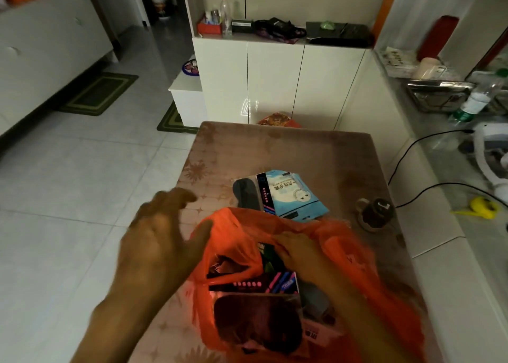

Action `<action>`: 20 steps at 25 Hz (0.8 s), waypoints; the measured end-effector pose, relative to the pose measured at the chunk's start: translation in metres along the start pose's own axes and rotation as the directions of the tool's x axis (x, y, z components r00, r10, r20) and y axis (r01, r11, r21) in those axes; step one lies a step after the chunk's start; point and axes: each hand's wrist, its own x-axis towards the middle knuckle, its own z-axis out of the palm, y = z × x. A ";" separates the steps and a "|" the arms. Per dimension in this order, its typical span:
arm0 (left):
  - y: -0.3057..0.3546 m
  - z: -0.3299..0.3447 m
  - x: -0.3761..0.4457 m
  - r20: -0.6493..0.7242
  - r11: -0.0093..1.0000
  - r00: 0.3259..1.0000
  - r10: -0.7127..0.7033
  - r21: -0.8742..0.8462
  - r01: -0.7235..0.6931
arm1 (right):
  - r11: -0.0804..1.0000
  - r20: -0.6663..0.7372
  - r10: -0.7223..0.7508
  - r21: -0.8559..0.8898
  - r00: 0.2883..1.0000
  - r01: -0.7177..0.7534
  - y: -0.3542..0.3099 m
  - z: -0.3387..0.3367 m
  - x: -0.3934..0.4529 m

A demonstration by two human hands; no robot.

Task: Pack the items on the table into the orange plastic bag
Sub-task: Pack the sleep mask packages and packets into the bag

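**Bag part-filled; two flat packs and a dark jar left on the table**

The orange bag (338, 241) lay slumped on the near end of the table (302, 148), mouth facing away from the person. Inside it showed a flat pack with pink stripes (258, 283) and a dark-printed pack (255, 324).

Left hand (162, 236) hovered at the bag's left rim, fingers spread and slack, gripping nothing; the view was blurred there. Right hand (299, 252) was in the mouth, fingers curled; it seemed to pinch the film, though I could not tell for certain.

Just beyond the bag lay a blue pouch (295, 193) overlapping a black pack (247, 195); a dark jar (375, 211) stood to the right.

Judgement: the film is thin, limp and slippery, so hold the rim, not the wall. The pouch looks light and flexible; take it by an edge. The jar is rigid, probably heavier; grasp its body.
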 end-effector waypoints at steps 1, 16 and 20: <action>0.012 0.014 0.011 0.039 0.989 0.990 0.136 -0.063 -0.133 | 1.000 0.032 -0.018 0.000 0.999 0.018 -0.002 -0.007 0.000; -0.007 0.142 0.039 0.670 0.944 0.665 0.329 -0.255 -0.210 | 0.772 -0.043 0.513 0.458 0.857 -0.440 0.172 0.035 0.107; -0.005 0.129 0.044 0.688 0.929 0.644 0.335 -0.354 -0.105 | 0.770 -0.054 0.530 0.449 0.846 -0.454 0.173 0.019 0.101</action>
